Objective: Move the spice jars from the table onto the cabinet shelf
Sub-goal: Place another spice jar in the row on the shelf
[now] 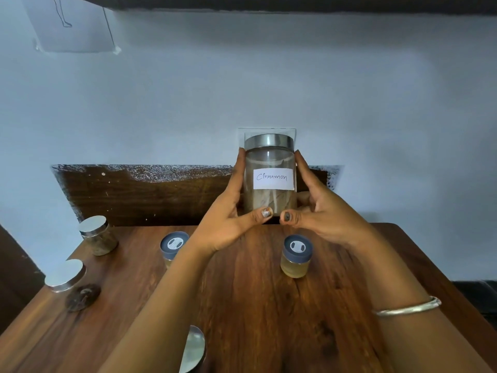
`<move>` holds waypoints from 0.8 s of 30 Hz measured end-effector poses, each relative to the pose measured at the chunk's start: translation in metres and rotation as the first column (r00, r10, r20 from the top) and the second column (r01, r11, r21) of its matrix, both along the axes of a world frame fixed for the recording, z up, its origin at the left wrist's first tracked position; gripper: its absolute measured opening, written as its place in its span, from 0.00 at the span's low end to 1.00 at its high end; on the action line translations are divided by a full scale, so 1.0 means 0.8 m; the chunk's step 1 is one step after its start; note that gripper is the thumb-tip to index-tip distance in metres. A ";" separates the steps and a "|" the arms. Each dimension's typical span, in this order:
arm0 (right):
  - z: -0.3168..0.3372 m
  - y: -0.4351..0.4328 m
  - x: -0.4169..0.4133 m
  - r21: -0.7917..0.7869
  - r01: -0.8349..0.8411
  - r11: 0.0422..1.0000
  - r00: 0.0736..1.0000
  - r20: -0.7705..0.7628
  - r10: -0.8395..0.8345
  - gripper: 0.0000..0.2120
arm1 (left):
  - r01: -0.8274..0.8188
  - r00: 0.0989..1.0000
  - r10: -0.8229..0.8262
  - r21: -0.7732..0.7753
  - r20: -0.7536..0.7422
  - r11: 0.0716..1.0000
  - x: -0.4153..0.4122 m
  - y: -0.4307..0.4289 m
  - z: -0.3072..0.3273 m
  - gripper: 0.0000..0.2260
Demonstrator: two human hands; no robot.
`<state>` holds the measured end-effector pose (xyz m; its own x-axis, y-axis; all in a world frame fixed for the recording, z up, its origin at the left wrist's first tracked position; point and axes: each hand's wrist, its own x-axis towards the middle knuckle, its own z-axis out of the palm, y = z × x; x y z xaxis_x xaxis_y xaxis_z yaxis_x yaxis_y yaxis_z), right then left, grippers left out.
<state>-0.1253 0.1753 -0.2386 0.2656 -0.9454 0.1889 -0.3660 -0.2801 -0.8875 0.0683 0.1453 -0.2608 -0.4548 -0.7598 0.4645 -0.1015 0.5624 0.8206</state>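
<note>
Two hands, left hand (228, 211) and right hand (320, 208), clasp an upright glass jar labelled Cinnamon (270, 173) between them; smaller jars (295, 255) stand on the wooden table (255, 305) below.

The wooden desk (255, 305) carries two small grey-lidded jars (295, 257), one near the middle and one (172, 247) to its left partly behind a forearm. Two silver-lidded jars stand at the left edge (98, 238) (68, 281), and another silver lid (193, 348) shows at the near edge.
</note>
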 end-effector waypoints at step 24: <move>-0.005 -0.003 0.003 -0.115 0.124 0.986 0.959 -0.240 -0.149 0.53 | -0.165 0.900 0.286 -0.351 0.329 0.922 0.006 -0.008 0.003 0.41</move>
